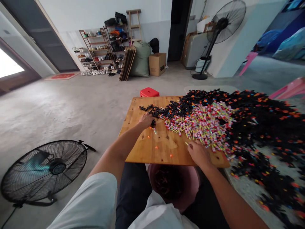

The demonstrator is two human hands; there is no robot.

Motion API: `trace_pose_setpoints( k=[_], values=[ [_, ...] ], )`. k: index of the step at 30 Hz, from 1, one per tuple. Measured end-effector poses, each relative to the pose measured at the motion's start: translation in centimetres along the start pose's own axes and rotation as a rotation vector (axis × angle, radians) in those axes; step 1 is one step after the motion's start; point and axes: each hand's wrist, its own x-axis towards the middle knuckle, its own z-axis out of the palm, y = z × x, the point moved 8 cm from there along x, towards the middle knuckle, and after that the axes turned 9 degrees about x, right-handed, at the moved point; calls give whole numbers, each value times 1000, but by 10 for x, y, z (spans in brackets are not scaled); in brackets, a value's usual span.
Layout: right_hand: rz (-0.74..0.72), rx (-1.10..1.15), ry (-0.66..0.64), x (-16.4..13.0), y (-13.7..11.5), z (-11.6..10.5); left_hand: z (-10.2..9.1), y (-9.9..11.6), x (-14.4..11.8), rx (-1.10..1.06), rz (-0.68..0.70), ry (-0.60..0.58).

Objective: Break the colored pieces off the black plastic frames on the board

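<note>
A wooden board (pixel 157 149) lies in front of me on the floor. A heap of small colourful pieces (pixel 202 122) covers its right part. Around it spreads a larger mass of small black pieces (pixel 262 117). My left hand (pixel 145 121) reaches to the board's far left and rests fingers-down on a few black pieces (pixel 153 123); what it holds is hidden. My right hand (pixel 199 153) sits at the near edge of the colourful heap, pinching one small piece (pixel 186 143). A few orange bits (pixel 156 147) lie loose on the bare wood.
A pink bowl (pixel 188 190) with dark pieces sits in my lap below the board. A floor fan (pixel 45 168) stands at my left, a pedestal fan (pixel 224 25) far right. A red stool (pixel 149 92) is behind the board. Shoe racks (pixel 100 51) and a cardboard box (pixel 157 63) line the back wall.
</note>
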Motion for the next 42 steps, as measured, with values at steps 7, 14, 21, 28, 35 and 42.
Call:
trace_pose_setpoints(
  k=[7,14,21,28,35,42],
  values=[
    [115,1097,89,-20,-29,-2,-28,54,-61,-35,248,354],
    [-18,1464,-8,-36,-95,-22,-72,139,-142,-175,442,620],
    [-16,1425,-9,-49,-90,-29,-94,148,-149,-168,405,610],
    [-16,1303,56,-48,-85,-33,-96,148,-147,-168,436,513],
    [-69,1027,75,-53,-83,-40,-99,148,-149,-152,463,452],
    [-215,732,23,-56,-88,-49,-100,151,-148,-150,503,383]
  ],
)
